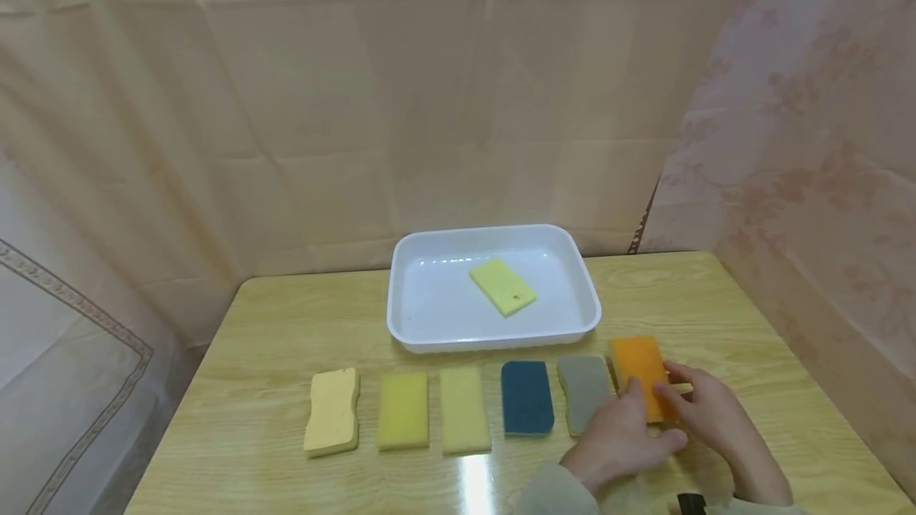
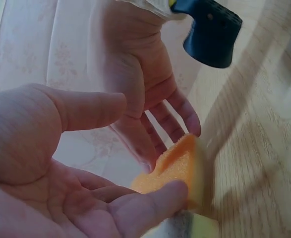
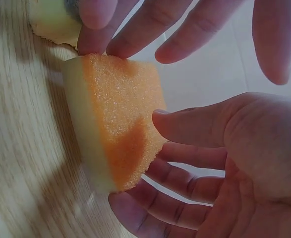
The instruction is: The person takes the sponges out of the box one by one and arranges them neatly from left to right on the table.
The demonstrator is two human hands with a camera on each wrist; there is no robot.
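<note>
An orange-topped sponge (image 1: 639,368) with a pale yellow underside lies at the right end of a row on the wooden table. My right hand (image 1: 719,416) holds its right side, thumb at the orange face and fingers bent round the edge in the right wrist view. From the other side my left hand (image 1: 622,439) touches the sponge (image 2: 185,168) with its fingertips, its thumb held away. Just left of it lies a grey wavy-edged sponge (image 1: 583,388), its lower end partly hidden by the left hand.
Further left lie a dark blue sponge (image 1: 527,398), a pale yellow sponge (image 1: 465,410), a yellow sponge (image 1: 404,410) and a wavy-edged yellow sponge (image 1: 332,410). Behind the row stands a white tray (image 1: 429,300) with a thin yellow sponge (image 1: 502,286) inside. Cloth hangs around the table.
</note>
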